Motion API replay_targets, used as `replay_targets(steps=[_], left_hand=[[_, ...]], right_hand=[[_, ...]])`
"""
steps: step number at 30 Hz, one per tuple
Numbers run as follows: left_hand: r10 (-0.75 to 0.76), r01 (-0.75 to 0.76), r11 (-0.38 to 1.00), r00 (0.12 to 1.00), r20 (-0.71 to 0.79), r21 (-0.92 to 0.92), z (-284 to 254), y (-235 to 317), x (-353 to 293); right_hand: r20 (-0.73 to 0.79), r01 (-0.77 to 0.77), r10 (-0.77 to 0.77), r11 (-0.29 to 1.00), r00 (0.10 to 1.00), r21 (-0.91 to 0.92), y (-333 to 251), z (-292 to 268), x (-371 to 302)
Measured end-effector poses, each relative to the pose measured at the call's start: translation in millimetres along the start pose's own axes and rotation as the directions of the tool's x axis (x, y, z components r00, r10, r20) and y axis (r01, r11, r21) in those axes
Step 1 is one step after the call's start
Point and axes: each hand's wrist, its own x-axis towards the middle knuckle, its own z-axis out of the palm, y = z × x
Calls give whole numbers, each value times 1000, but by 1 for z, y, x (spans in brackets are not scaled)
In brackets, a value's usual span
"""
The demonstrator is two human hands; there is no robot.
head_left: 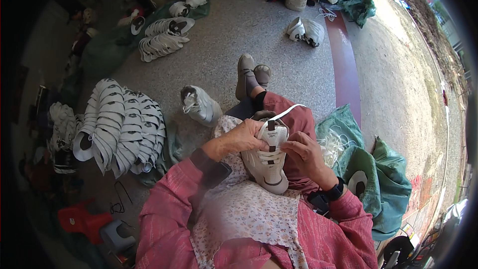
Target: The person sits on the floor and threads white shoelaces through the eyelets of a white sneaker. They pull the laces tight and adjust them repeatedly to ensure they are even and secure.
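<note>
A white sneaker (pixel 273 175) rests on my lap, its toe toward me and its heel opening away. My left hand (pixel 241 137) is closed around its left side, thumb beside the tongue. On the opposite side, my right hand (pixel 307 155) pinches its fingertips together against the eyelet edge; what they grip is hidden. White lace crosses the lower part of the tongue, and a loose length of shoelace (pixel 290 109) arcs up from near my left fingers toward the right. Beyond my left arm, another white sneaker (pixel 201 108) with lace in it lies on the floor.
Stacked white shoe uppers (pixel 124 124) stand at the left, with a smaller row (pixel 163 40) farther off. To my right, white laces (pixel 334 144) lie on a green sack (pixel 393 174). A red plastic stool (pixel 82 221) is at lower left. Two white shoes (pixel 306 31) lie ahead.
</note>
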Motion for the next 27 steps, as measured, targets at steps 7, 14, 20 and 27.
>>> replay_targets(steps=[7,14,20,27], left_hand=[[-41,41,998,999,10,-42,-5,0,-1],[0,-1,1000,999,43,5,-9,-2,1],[24,-31,983,999,44,183,-12,5,-3],[76,-70,972,997,-19,222,-5,-1,0]], right_hand=[[-40,-9,13,995,999,96,0,12,0],[-47,-26,32,991,998,132,-2,18,6],[127,-298,273,791,953,534,-1,16,13],[280,-485,406,600,870,636,-3,10,5]])
